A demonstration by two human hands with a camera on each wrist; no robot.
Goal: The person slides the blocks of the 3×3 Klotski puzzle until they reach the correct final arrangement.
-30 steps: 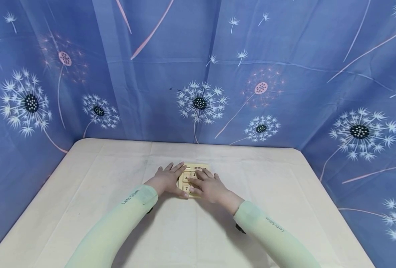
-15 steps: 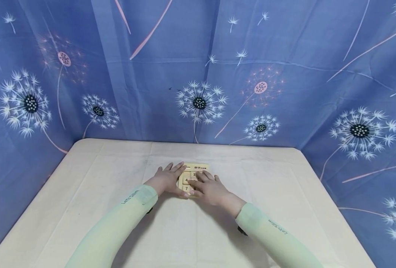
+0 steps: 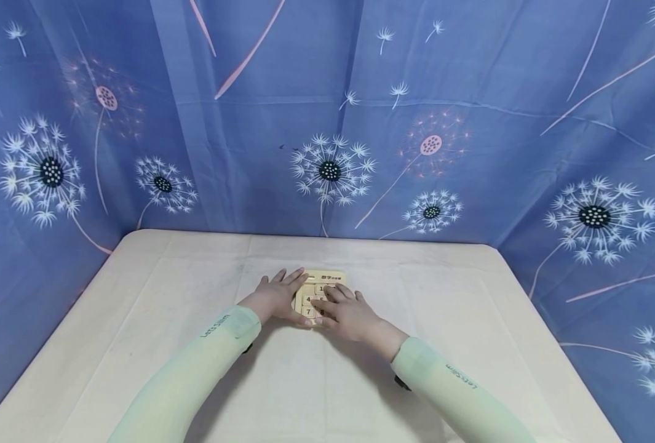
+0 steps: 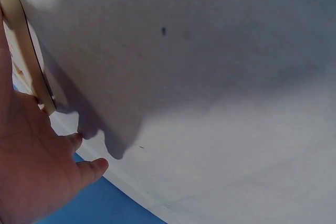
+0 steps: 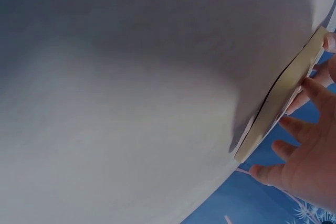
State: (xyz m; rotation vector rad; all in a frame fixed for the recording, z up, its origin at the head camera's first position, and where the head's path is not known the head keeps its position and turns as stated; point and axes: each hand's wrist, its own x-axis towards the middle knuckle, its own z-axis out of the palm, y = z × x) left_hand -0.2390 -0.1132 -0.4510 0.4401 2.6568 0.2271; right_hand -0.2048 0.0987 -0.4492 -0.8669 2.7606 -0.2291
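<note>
A pale yellow number slide puzzle (image 3: 318, 274) lies flat on the table, with printed characters along its far rim. My left hand (image 3: 277, 298) rests against the puzzle's left side, its fingers spread towards the far corner and its thumb at the near edge. Over the right half is my right hand (image 3: 353, 315), fingers extended onto the tiles. Between the hands show the 1 tile (image 3: 320, 288), 4 tile (image 3: 307, 299) and 7 tile (image 3: 307, 312); the top-left slot is bare. My right hand covers the right-hand tiles. Both wrist views catch only the puzzle's edge (image 4: 31, 51) (image 5: 283, 95).
A cream cloth covers the table (image 3: 205, 271) around the puzzle. Behind and at the sides hangs a blue curtain (image 3: 238, 160) with dandelion prints, meeting the table's far edge.
The 4 tile has slid towards the near side, leaving the top-left slot bare. My right hand has shifted slightly right and nearer. The left hand has stayed in place.
</note>
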